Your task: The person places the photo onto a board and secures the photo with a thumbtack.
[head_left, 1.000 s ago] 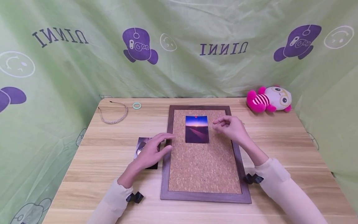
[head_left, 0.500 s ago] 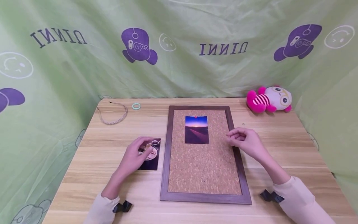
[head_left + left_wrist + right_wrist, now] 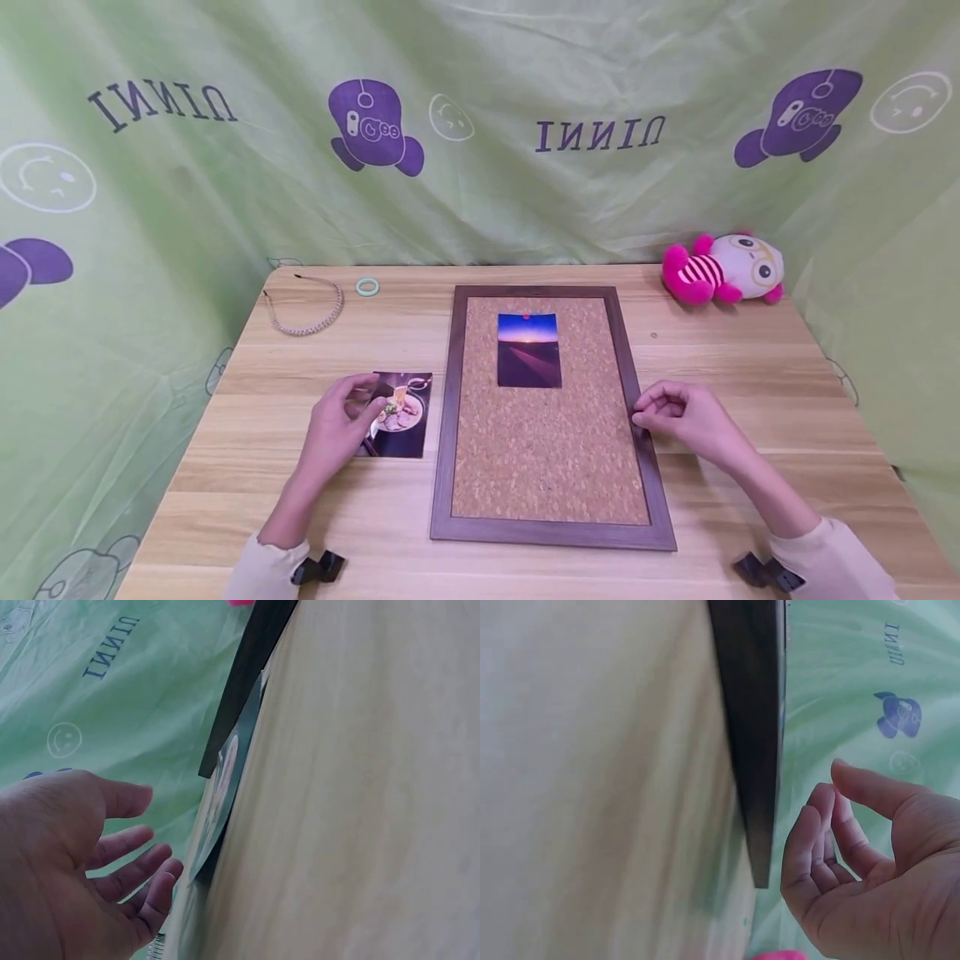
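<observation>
A photo of a bowl of noodles [image 3: 405,415] lies on the table left of the framed corkboard [image 3: 547,454]. My left hand [image 3: 333,429] hovers over the photo's left side; in the left wrist view its relaxed fingers hold nothing and stay apart from the photo [image 3: 234,776]. Near the top of the board a sunset photo [image 3: 528,357] hangs from a red pushpin [image 3: 526,317]. Beside the right edge of the frame is my right hand [image 3: 693,423]. Its fingers [image 3: 801,840] are loosely curled, the thumb close to the index fingertip, with nothing seen between them.
A beaded headband [image 3: 306,332] and a mint-green ring [image 3: 359,289] lie at the back left of the wooden table. At the back right rests a pink-and-white plush toy [image 3: 705,268]. One tiny ring-like item [image 3: 654,335] sits right of the board. Green printed cloth surrounds the table.
My left hand has moved from the board's left edge back over the noodle photo. The right hand has drawn away from the sunset photo, rightward and nearer, to the frame's right edge.
</observation>
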{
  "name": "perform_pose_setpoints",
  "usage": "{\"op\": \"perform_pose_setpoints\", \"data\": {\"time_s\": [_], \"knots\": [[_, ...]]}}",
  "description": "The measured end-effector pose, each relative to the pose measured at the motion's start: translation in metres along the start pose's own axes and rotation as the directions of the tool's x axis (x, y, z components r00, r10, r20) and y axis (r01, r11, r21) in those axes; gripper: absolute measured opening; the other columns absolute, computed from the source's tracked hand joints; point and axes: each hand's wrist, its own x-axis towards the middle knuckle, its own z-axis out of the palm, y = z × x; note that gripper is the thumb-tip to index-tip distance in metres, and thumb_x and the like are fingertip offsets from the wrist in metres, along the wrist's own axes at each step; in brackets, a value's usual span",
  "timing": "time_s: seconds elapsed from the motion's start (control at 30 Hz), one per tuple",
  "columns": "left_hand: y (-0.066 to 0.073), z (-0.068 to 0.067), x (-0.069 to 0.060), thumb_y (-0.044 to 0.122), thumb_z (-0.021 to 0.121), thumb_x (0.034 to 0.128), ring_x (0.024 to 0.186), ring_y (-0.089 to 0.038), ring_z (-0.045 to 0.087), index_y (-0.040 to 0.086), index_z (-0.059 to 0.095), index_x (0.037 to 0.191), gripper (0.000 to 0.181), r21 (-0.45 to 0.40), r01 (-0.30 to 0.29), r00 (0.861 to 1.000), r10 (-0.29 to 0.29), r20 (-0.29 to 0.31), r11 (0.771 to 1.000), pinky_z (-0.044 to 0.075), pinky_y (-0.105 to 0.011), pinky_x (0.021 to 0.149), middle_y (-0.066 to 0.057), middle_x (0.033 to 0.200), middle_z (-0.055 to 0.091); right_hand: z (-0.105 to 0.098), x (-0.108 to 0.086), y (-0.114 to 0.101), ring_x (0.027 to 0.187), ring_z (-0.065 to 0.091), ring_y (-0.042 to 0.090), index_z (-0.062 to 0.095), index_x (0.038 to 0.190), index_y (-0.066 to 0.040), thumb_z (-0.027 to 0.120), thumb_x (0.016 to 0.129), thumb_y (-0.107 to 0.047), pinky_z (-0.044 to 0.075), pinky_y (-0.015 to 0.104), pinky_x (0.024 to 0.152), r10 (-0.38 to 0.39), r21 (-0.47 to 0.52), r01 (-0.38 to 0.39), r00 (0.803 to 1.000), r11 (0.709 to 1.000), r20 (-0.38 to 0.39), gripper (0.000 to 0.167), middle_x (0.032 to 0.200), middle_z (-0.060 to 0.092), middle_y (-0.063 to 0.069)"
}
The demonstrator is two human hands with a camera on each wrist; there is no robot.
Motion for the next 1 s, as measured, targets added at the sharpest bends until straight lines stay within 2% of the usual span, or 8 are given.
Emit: {"op": "perform_pose_setpoints", "data": {"time_s": [0.1,0.23,0.4,0.5,0.63,0.8,1.0], "knots": [[-0.001,0.001,0.0,0.008,0.081,0.1015,0.111,-0.036,0.072,-0.002,0.069,0.139,0.041,-0.02,0.039,0.999,-0.039,-0.015,0.999,0.056,-0.02,0.083,-0.022,0.131,0.074,-0.001,-0.004,0.006,0.071,0.066,0.008,0.074,0.107,0.005,0.087,0.093,-0.003,0.055,0.023,0.059,0.015,0.004,-0.015,1.0,1.0,0.016,0.021,0.088,0.074,0.008],[-0.002,0.002,0.001,0.008,0.083,0.1,0.113,-0.036,0.069,-0.003,0.067,0.141,0.046,-0.008,0.096,0.995,-0.096,-0.028,0.995,0.055,-0.02,0.085,-0.023,0.132,0.072,-0.003,-0.008,0.013,0.069,0.061,0.007,0.072,0.108,0.005,0.088,0.092,-0.005,0.051,0.022,0.057,0.023,0.016,-0.023,0.999,1.0,0.036,0.024,0.087,0.069,0.004],[-0.002,0.005,0.001,0.01,0.085,0.0977,0.115,-0.038,0.067,-0.002,0.065,0.143,0.051,0.018,0.152,0.987,-0.151,-0.047,0.988,0.055,-0.036,0.095,-0.023,0.133,0.07,-0.002,-0.009,0.022,0.068,0.06,0.005,0.07,0.112,0.007,0.087,0.092,0.0,0.051,0.021,0.058,-0.032,0.062,0.026,0.995,0.998,0.092,0.028,0.087,0.066,0.001],[-0.002,0.006,0.0,0.009,0.087,0.0955,0.115,-0.039,0.066,-0.003,0.065,0.142,0.053,0.034,0.154,0.986,-0.152,-0.067,0.987,0.054,-0.045,0.099,-0.025,0.134,0.068,-0.001,-0.008,0.027,0.068,0.06,0.004,0.068,0.113,0.008,0.087,0.09,0.004,0.051,0.021,0.059,-0.087,0.063,0.081,0.99,0.995,0.113,0.029,0.086,0.065,0.0],[-0.003,0.009,-0.002,0.007,0.087,0.0941,0.112,-0.04,0.065,-0.007,0.065,0.14,0.053,0.046,0.14,0.987,-0.135,-0.085,0.989,0.052,-0.049,0.1,-0.026,0.133,0.067,-0.001,-0.007,0.031,0.067,0.057,0.004,0.068,0.111,0.007,0.087,0.089,0.005,0.049,0.021,0.057,-0.118,0.044,0.113,0.986,0.993,0.121,0.029,0.085,0.063,0.0],[-0.003,0.011,-0.003,0.01,0.088,0.0945,0.115,-0.041,0.063,-0.008,0.062,0.143,0.057,0.063,0.158,0.986,-0.153,-0.069,0.986,0.052,-0.052,0.103,-0.027,0.135,0.063,-0.002,-0.006,0.035,0.067,0.057,0.004,0.067,0.11,0.006,0.087,0.089,0.006,0.049,0.021,0.056,-0.114,0.047,0.109,0.984,0.993,0.136,0.029,0.085,0.063,0.0],[0.002,0.011,-0.007,0.028,0.092,0.0921,0.125,-0.046,0.055,-0.008,0.051,0.156,0.084,0.182,0.196,0.98,-0.199,-0.001,0.964,0.05,-0.063,0.108,-0.029,0.138,0.056,-0.002,-0.006,0.038,0.067,0.057,0.004,0.066,0.11,0.007,0.086,0.089,0.007,0.049,0.021,0.056,-0.123,0.064,0.115,0.982,0.991,0.14,0.029,0.085,0.063,0.0]]}}
